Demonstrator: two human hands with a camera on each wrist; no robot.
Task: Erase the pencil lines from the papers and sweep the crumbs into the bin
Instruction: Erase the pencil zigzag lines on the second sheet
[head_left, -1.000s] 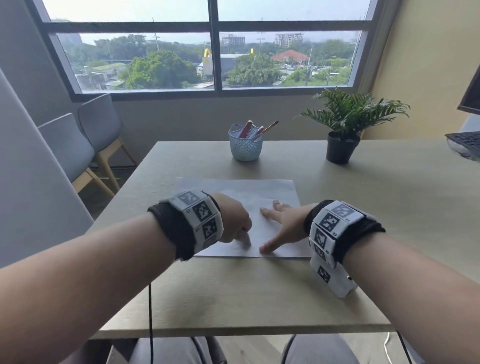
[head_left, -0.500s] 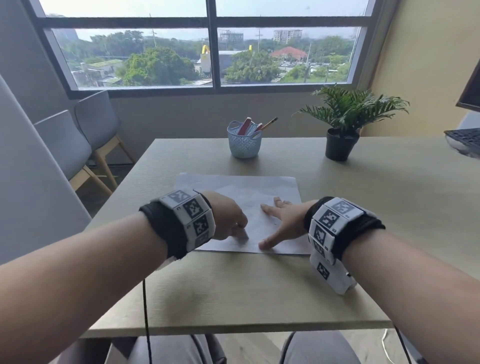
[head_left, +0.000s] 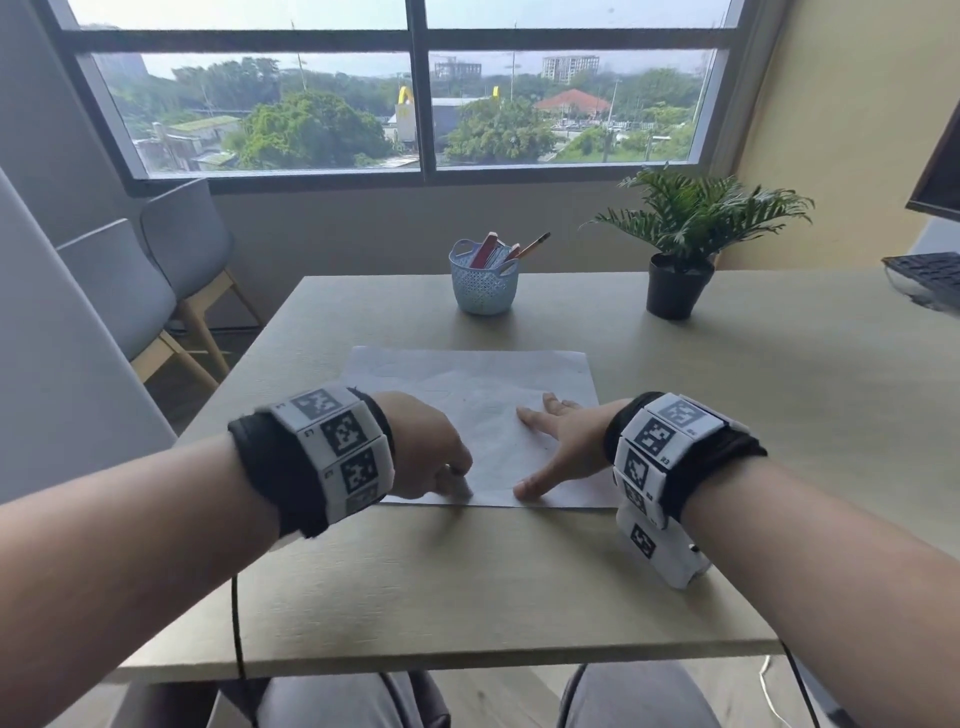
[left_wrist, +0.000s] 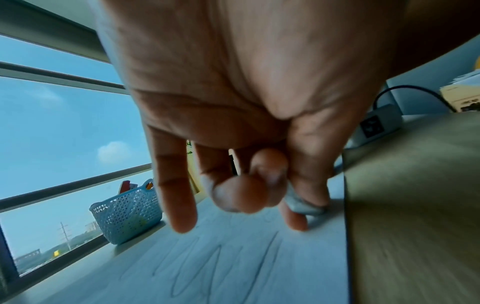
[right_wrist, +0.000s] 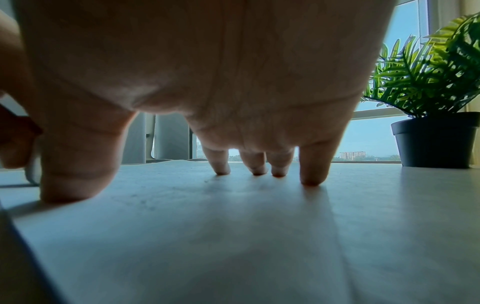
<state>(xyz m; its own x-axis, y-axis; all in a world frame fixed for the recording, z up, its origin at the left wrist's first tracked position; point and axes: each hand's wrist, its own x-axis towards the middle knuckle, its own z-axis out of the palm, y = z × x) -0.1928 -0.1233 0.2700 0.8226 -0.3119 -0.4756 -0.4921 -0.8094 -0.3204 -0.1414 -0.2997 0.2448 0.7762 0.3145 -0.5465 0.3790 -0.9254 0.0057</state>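
Eraser (left_wrist: 303, 205) nearer paper (head_left: 483, 384) edge; pencil-filled basket (head_left: 482, 286)

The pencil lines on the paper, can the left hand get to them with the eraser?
Probably yes. The left hand pinches the eraser down on the paper, and the pencil lines lie bare just ahead of it. The right hand presses flat beside them, not over them.

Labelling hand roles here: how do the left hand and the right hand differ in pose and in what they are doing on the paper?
The left hand has curled fingers and pinches a small eraser; the right hand is spread flat and holds nothing. The left works at the paper's near edge through the eraser; the right presses fingertips straight onto the sheet. Both are on the same paper.
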